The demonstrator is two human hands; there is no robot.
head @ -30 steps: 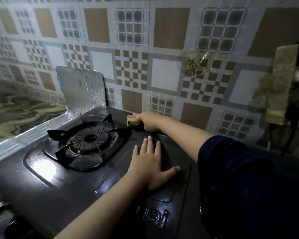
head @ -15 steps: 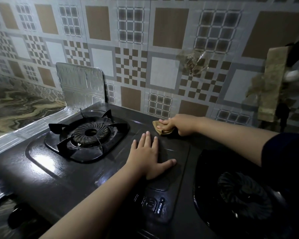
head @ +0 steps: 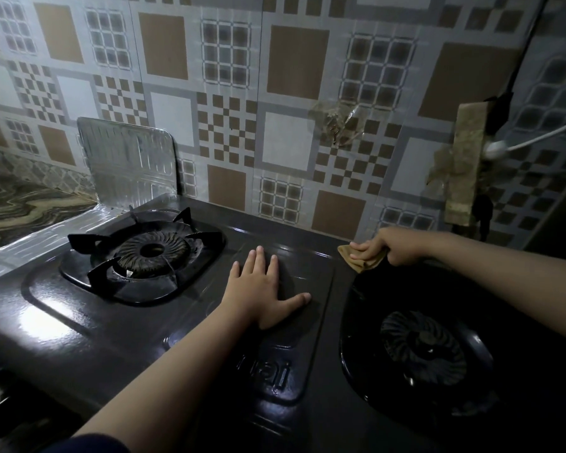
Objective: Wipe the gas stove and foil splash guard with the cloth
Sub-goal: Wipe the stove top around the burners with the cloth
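While my left hand (head: 258,289) stays flat on the stove (head: 89,328), my right hand (head: 386,246) has slid the gripped cloth (head: 356,261) right along the back; foil guard (head: 128,165) still waits.

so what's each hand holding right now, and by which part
The right hand grips the tan cloth by its bunched right end, pressing it on the stove. The left hand holds nothing, lying flat on the stove.
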